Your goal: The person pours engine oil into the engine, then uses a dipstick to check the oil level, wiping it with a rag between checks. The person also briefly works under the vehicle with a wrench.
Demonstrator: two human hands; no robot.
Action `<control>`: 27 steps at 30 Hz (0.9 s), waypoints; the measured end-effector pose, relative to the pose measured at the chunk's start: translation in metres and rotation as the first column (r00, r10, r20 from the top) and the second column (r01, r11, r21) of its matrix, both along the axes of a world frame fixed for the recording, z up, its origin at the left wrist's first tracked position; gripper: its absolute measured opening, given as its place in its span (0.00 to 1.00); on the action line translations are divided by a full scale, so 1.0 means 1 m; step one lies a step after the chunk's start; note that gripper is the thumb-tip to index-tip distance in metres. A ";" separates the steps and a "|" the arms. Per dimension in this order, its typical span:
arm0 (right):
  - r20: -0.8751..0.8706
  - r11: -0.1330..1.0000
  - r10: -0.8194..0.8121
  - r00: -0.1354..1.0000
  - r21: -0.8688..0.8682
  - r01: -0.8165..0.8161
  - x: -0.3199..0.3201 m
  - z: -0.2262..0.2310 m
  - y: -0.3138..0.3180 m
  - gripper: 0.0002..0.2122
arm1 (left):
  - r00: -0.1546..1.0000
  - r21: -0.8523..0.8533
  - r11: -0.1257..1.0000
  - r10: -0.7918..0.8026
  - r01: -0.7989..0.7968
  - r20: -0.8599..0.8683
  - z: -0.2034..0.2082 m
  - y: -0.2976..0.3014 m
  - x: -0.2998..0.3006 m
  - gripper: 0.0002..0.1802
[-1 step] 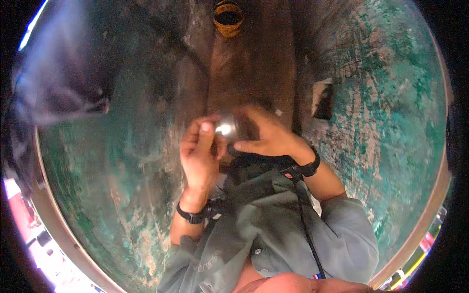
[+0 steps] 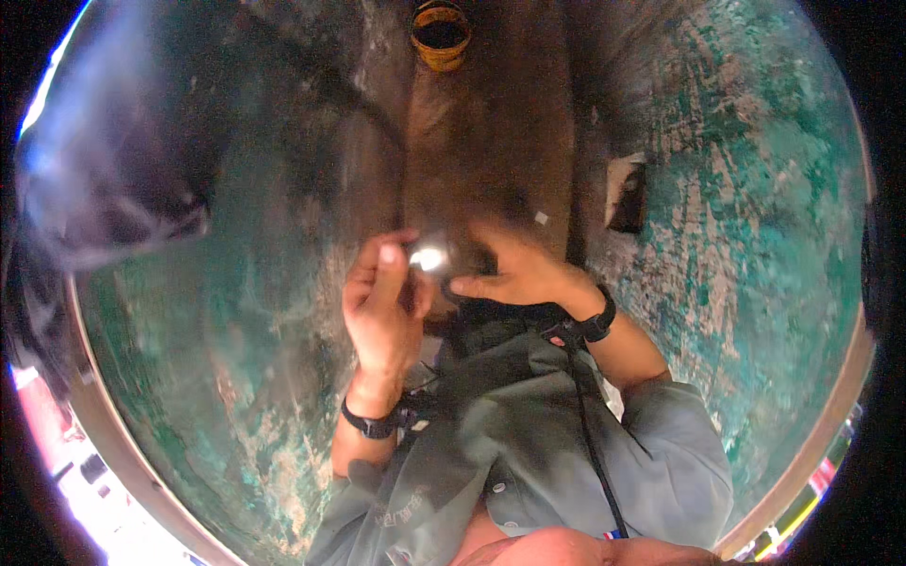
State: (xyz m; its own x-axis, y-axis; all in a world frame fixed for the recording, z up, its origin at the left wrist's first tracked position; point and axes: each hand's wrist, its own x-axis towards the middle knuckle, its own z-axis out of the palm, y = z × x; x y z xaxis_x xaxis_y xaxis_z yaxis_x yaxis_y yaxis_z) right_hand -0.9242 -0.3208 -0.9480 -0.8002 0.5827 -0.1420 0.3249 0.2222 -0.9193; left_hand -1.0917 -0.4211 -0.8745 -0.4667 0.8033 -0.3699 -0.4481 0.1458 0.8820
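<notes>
In front of my body, my left hand point(image 2: 382, 292) pinches a small, rounded, shiny thing point(image 2: 427, 257) between thumb and fingers. A bright glare and blur on it hide its exact kind. My right hand point(image 2: 519, 264) is just to the right of it, with the thumb apart from the fingers and nothing seen between them. Its fingertips are blurred in the dimness, so whether they touch the shiny thing I cannot tell. Each wrist wears a black band.
Curved walls point(image 2: 736, 189) with worn green paint surround me. Ahead, a yellow bucket point(image 2: 441, 47) stands on the brown floor strip point(image 2: 486, 123). A dark rectangular opening or patch point(image 2: 626, 195) marks the right wall. Dark sheeting point(image 2: 123, 170) hangs at the left.
My left hand and the shiny thing have shifted slightly left and down. My right hand has hardly moved.
</notes>
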 end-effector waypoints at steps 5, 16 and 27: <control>-0.086 0.998 -0.058 0.995 -0.041 0.055 0.002 -0.063 0.078 0.28 | 0.995 -0.138 0.988 0.064 -0.075 -0.083 0.004 0.080 0.001 0.19; -0.171 0.998 0.017 0.985 -0.062 -0.028 -0.037 -0.060 0.228 0.15 | 0.925 -0.273 0.957 -0.017 -0.094 -0.379 -0.026 0.192 -0.039 0.15; -0.117 0.992 0.105 0.988 -0.055 -0.112 -0.105 -0.101 0.344 0.20 | 0.882 -0.112 0.953 0.209 -0.280 -0.422 -0.036 0.318 -0.095 0.19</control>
